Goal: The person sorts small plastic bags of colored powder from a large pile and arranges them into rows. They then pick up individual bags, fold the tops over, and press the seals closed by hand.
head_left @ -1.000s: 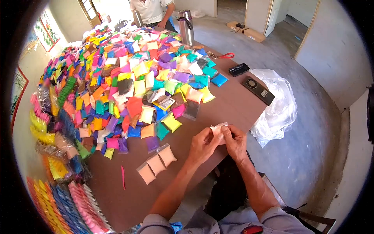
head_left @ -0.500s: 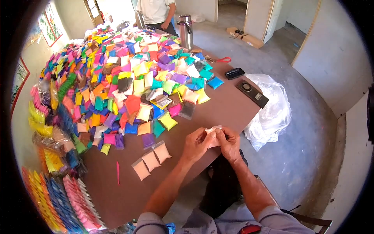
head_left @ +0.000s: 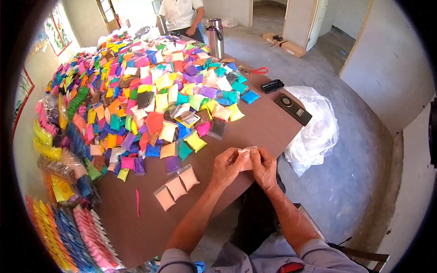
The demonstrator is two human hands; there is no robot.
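Note:
Near the table's right edge, my left hand (head_left: 230,164) and my right hand (head_left: 265,167) pinch a small peach packet (head_left: 247,165) between thumbs and fingers. Both thumbs press along its upper edge, and the fingers partly cover it. To the left of my forearm lie several matching peach packets (head_left: 175,188) in an overlapping row. Beyond my hands spreads a large heap of small colored packets (head_left: 154,100), in clear wrappers. A thin pink strip (head_left: 138,202) rests farther left on the brown table (head_left: 120,227).
A black device with a round dial (head_left: 293,109) and a black object (head_left: 272,86) lie at the right edge. Beside them a clear plastic bag (head_left: 318,136) hangs down. A steel flask (head_left: 215,38) stands at the far end, near a person (head_left: 180,16). Stacked packets (head_left: 63,232) line the left.
My two hands have shifted very slightly up and left with the peach packet still pinched between them. The other things stay put; the view moves a little.

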